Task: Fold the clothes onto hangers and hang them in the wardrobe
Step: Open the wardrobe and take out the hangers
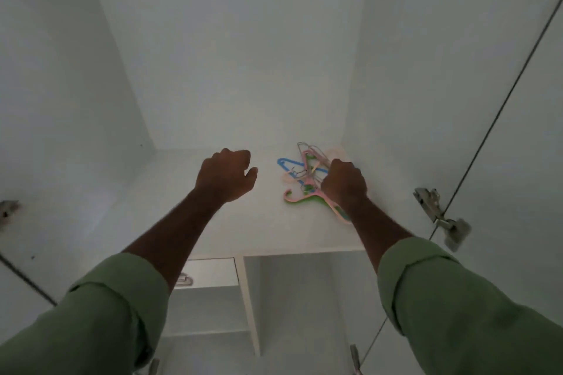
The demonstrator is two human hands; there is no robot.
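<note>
Both my arms reach into the white wardrobe [231, 49], over its shelf [265, 222]. My right hand [344, 184] is down on the pile of hangers [304, 175], which lies on the shelf toward the right side, near the back corner. My right fingers are curled round part of the pile, gripping it; the hand is seen from the back, so I cannot tell exactly which hangers are in the grip. The pile is a tangle: a blue hanger [285, 163] sticking out left, a green hanger [297, 201] at the near edge, pink hangers [307, 172] across the middle, and thin wire hangers [304, 148] at the far end. A pink and green end pokes out under my right wrist.

My left hand [227, 175] hovers above the shelf, left of the pile and apart from it. Its fingers are loosely curled and hold nothing, thumb [251, 172] pointing toward the hangers.

Both green sleeves, left sleeve [100, 313] and right sleeve [451, 298], are rolled back off the forearms.

A metal hinge [438, 213] sits on the right side panel by the open door [518, 161]. Part of another hinge [7, 210] shows at the left edge. Below the shelf, a vertical divider [249, 304] splits the lower section; a drawer front with a handle [182, 278] is on its left, partly hidden by my left arm.
</note>
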